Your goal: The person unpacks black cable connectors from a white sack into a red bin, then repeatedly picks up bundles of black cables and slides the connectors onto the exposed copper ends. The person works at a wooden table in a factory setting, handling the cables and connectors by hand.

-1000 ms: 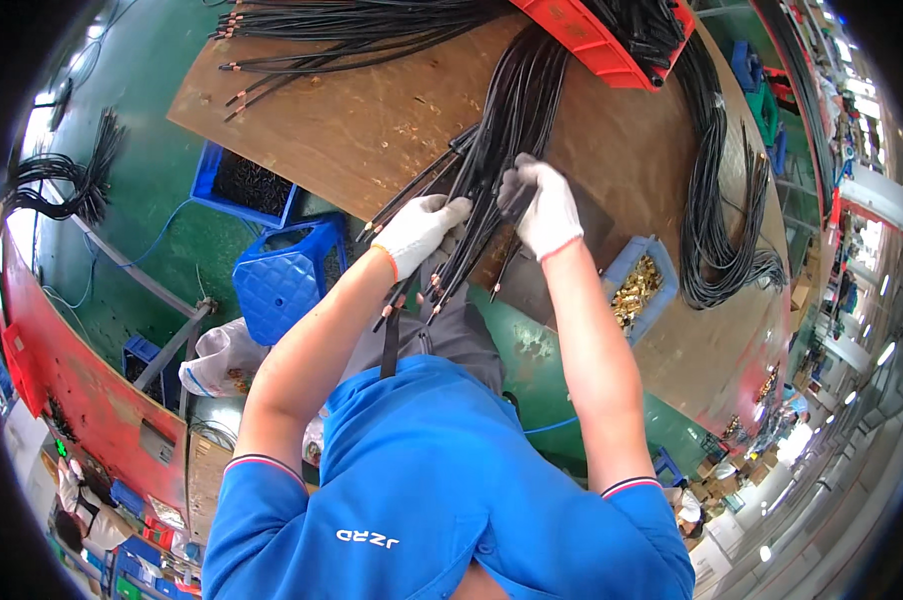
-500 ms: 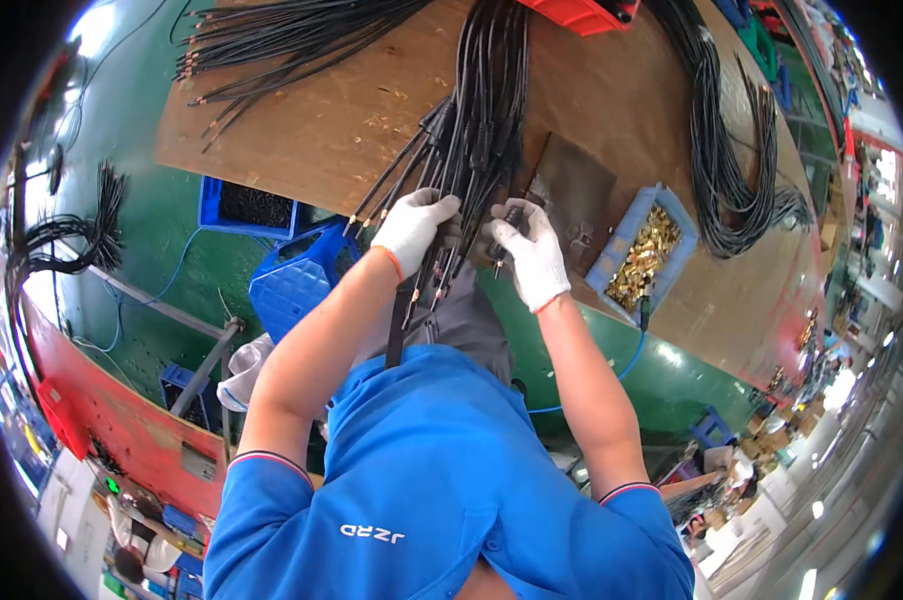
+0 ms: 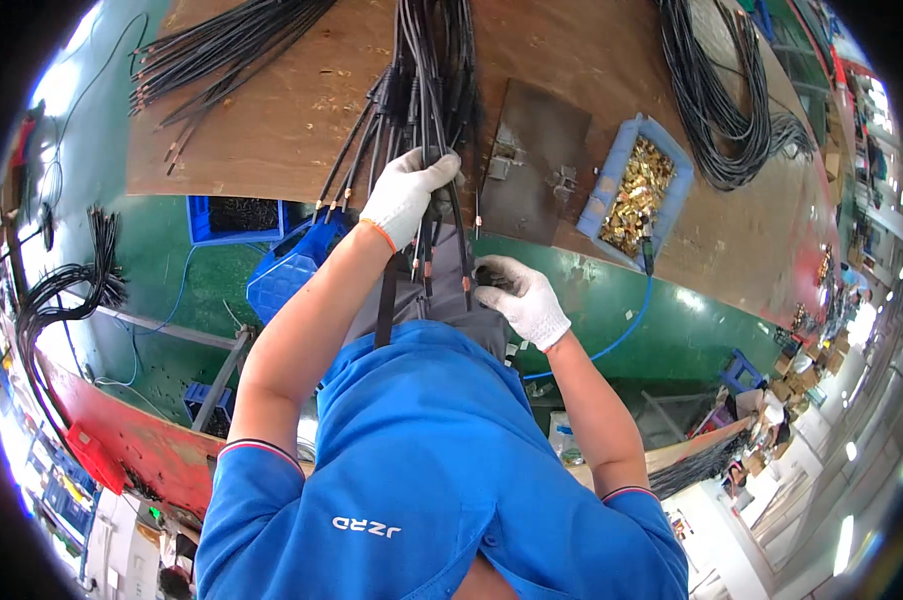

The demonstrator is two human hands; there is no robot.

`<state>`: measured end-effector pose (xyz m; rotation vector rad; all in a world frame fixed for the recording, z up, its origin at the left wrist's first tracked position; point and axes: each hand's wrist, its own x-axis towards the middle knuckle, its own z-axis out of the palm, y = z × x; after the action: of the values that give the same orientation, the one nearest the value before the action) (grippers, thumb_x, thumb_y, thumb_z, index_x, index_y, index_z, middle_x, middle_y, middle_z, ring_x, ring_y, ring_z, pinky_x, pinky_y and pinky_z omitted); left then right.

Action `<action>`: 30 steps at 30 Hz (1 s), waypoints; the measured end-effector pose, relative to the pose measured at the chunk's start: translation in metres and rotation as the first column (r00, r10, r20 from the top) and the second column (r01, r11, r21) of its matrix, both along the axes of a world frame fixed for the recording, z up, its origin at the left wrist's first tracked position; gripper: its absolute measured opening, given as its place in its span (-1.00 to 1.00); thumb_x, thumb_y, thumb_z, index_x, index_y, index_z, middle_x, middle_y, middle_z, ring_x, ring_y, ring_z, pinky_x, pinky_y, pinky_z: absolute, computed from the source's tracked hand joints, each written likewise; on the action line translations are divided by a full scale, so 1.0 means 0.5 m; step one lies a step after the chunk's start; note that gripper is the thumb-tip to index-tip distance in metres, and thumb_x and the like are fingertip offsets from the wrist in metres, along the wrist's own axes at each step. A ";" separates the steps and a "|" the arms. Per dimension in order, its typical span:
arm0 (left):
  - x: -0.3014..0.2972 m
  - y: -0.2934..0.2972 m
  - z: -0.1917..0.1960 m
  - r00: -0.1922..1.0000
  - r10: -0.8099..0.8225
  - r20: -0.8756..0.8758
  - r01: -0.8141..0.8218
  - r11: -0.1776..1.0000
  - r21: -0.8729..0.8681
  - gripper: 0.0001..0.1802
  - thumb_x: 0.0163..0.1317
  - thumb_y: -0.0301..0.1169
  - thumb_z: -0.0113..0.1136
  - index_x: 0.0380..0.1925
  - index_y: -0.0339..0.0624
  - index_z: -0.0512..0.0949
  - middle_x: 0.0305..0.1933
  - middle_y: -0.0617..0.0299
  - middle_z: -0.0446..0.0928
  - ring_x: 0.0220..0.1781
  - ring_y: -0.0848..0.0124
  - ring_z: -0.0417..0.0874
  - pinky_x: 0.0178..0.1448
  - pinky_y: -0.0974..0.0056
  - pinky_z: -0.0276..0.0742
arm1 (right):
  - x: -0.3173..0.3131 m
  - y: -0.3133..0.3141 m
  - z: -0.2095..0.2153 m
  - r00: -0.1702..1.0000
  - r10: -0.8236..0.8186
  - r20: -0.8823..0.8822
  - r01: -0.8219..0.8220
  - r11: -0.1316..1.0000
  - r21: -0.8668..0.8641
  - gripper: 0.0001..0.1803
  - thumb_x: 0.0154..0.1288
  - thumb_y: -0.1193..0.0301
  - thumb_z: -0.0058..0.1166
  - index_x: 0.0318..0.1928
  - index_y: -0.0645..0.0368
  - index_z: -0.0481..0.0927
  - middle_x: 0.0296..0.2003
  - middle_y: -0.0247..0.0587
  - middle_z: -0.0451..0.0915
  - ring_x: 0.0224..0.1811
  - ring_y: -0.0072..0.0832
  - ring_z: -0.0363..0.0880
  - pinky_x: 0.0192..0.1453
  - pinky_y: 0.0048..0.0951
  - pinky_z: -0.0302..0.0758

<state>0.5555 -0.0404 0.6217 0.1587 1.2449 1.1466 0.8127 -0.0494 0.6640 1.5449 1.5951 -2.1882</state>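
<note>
My left hand (image 3: pixel 409 195), in a white knit glove, is wrapped round part of a bundle of black cables (image 3: pixel 430 95) that hangs over the table's near edge. Bare copper-coloured tips (image 3: pixel 428 270) dangle below that hand, above my lap. Lower and to the right, my right hand (image 3: pixel 520 300) is gloved too. Its thumb and curled fingers stand apart, close beside a cable end (image 3: pixel 467 284); I make out nothing held between them. Black sleeves thicken several cables just above my left hand.
A blue bin of brass-coloured fittings (image 3: pixel 640 190) sits right of a dark metal plate (image 3: pixel 537 160) on the brown table (image 3: pixel 302 130). More cable bundles lie at far left (image 3: pixel 227 55) and far right (image 3: pixel 717 110). Below the table's left edge is a blue crate (image 3: pixel 234 222).
My right hand has dropped toward my lap, and the dark piece formerly in its fingers no longer shows. The left hand still grips the cables, slightly higher. The whole view has shifted.
</note>
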 end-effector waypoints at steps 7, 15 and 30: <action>0.033 0.008 -0.015 0.995 0.087 -0.038 -0.085 0.995 0.043 -0.81 0.51 -0.26 0.30 -0.05 -0.11 0.65 -0.24 0.30 0.73 -0.46 0.62 0.57 -0.32 0.44 0.55 | 0.050 -0.027 0.034 1.000 0.013 0.023 -0.012 0.998 -0.062 -0.46 0.36 0.46 0.31 0.32 0.35 0.58 0.13 -0.12 0.72 0.13 -0.49 0.66 0.30 -0.40 0.56; 0.044 0.012 -0.029 0.995 0.094 -0.036 -0.091 0.992 0.085 -0.81 0.51 -0.26 0.30 -0.03 -0.10 0.66 -0.24 0.31 0.74 -0.45 0.61 0.59 -0.31 0.44 0.54 | 0.083 -0.036 0.022 0.998 -0.041 -0.048 0.034 0.988 -0.152 -0.41 0.38 0.42 0.31 0.36 0.41 0.53 0.19 0.00 0.69 0.20 -0.42 0.65 0.34 -0.36 0.54; 0.000 -0.004 -0.010 0.921 -0.134 -0.365 0.125 0.991 -0.047 -0.59 0.52 -0.09 0.24 -0.04 -0.27 0.68 -0.35 0.36 0.64 -0.39 0.60 0.54 -0.28 0.37 0.49 | -0.175 0.107 -0.109 0.956 -0.235 -0.178 0.252 0.965 0.077 -0.43 0.35 0.47 0.35 0.31 0.45 0.53 0.16 0.02 0.71 0.15 -0.39 0.69 0.32 -0.38 0.56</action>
<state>0.5552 -0.0423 0.6169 0.4497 1.5529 1.0142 0.7251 0.0040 0.6094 1.7109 1.6614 -2.4606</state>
